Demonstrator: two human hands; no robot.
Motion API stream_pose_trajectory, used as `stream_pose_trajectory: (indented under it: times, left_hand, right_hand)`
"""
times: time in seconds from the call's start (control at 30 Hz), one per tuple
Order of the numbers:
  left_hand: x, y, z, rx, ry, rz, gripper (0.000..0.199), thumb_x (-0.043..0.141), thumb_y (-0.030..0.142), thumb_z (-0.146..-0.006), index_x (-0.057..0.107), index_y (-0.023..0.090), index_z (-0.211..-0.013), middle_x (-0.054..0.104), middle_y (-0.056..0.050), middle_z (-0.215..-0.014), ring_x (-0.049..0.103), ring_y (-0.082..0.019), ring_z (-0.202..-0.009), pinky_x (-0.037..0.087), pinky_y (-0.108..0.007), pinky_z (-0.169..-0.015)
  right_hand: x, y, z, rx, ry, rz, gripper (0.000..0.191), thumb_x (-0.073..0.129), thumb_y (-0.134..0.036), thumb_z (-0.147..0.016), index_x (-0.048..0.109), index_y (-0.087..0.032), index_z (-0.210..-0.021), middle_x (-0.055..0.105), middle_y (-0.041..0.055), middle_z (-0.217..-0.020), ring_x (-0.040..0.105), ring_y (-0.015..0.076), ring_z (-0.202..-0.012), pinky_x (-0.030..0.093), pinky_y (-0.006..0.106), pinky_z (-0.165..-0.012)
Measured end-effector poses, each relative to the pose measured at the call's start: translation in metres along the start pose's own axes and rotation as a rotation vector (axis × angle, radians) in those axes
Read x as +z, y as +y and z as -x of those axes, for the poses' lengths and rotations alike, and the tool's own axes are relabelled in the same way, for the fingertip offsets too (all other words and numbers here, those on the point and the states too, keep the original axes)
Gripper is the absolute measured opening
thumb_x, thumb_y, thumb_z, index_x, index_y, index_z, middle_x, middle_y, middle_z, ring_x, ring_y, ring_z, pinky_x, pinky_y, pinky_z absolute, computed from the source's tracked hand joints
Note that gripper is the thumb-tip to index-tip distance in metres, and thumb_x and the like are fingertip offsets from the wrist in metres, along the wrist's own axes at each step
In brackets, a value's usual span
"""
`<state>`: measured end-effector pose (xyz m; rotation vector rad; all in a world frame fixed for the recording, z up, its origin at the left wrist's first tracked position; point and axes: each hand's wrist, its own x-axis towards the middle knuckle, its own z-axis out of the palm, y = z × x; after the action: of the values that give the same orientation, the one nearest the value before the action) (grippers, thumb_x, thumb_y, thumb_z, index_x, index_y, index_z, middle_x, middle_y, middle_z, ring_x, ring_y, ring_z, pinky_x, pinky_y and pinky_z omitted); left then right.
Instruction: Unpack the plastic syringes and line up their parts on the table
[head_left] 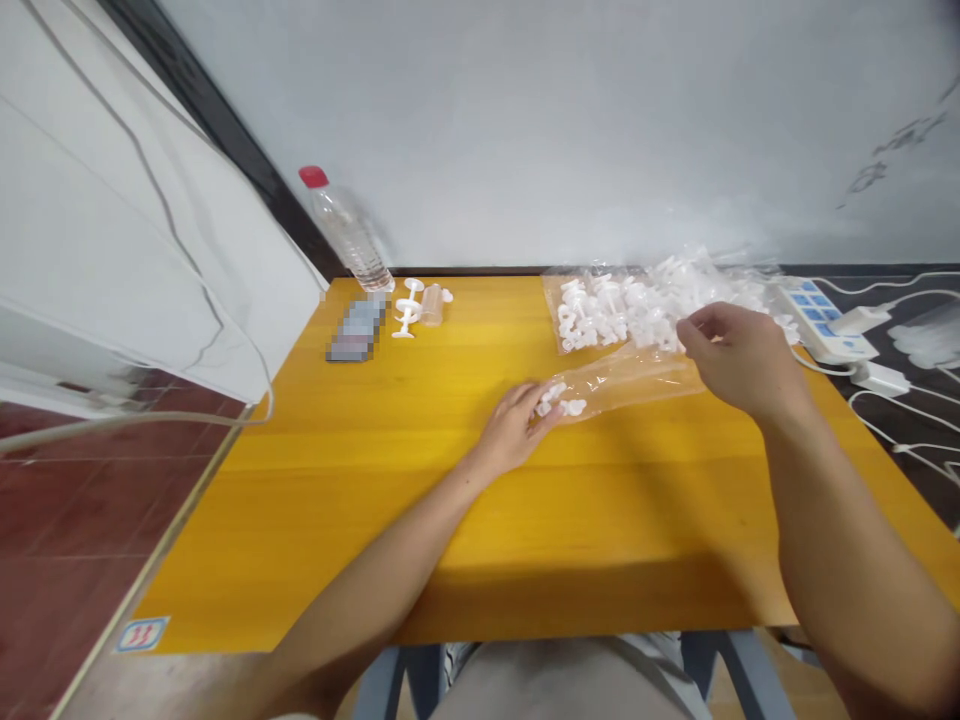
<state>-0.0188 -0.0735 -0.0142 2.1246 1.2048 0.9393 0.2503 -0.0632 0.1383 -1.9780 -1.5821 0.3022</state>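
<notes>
A clear plastic bag (pixel 626 380) stretches low over the table between my two hands, with a few small white plastic parts (pixel 553 398) in its left end. My left hand (pixel 514 425) is closed around that end, thumb in front and fingers behind. At the bag's other end, my right hand (pixel 739 355) is curled in a pinch, apparently on the bag's edge; its fingertips partly hide the contact. Just behind the stretched bag lie filled clear bags (pixel 596 315) of similar white plastic pieces, close to my right hand.
At the back left are a bottle with a red cap (pixel 349 235), a pixelated phone-like slab (pixel 358 328), a white plunger-like piece (pixel 409 308) and a translucent cylinder (pixel 432 305). A power strip (pixel 825 320) with plugs and cables lies at right. A numbered label (pixel 142 634) marks the near-left corner.
</notes>
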Motion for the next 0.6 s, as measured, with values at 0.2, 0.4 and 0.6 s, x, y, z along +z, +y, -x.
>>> stream_pose_trajectory:
  times: [0.2, 0.4, 0.6]
  left_hand:
    - [0.006, 0.004, -0.002, 0.08, -0.039, -0.169, 0.049, 0.053, 0.048, -0.103, 0.055, 0.025, -0.145, 0.062, -0.013, -0.136, 0.057, -0.028, -0.126, 0.043, -0.044, -0.11]
    - [0.013, 0.002, -0.004, 0.092, -0.066, -0.364, 0.038, 0.05, 0.044, -0.104, 0.066, 0.025, -0.133, 0.066, -0.011, -0.127, 0.056, -0.028, -0.117, 0.044, -0.044, -0.099]
    - [0.01, -0.002, -0.003, 0.086, -0.054, -0.304, 0.036, 0.054, 0.038, -0.103, 0.066, 0.023, -0.133, 0.065, -0.012, -0.122, 0.057, -0.028, -0.114, 0.046, -0.044, -0.101]
  right_hand:
    - [0.009, 0.027, 0.007, 0.108, 0.004, -0.089, 0.02, 0.062, -0.036, -0.085, 0.064, -0.018, -0.076, 0.065, 0.0043, -0.073, 0.051, 0.014, -0.061, 0.039, 0.028, -0.06]
    - [0.013, 0.071, 0.016, 0.232, 0.045, -0.191, 0.026, 0.064, -0.044, -0.084, 0.065, -0.018, -0.083, 0.063, 0.0042, -0.075, 0.048, 0.0131, -0.059, 0.036, 0.028, -0.055]
    - [-0.003, 0.155, 0.009, 0.374, 0.139, -0.119, 0.026, 0.066, -0.047, -0.081, 0.066, -0.021, -0.08, 0.065, 0.0073, -0.074, 0.05, 0.0169, -0.058, 0.039, 0.033, -0.057]
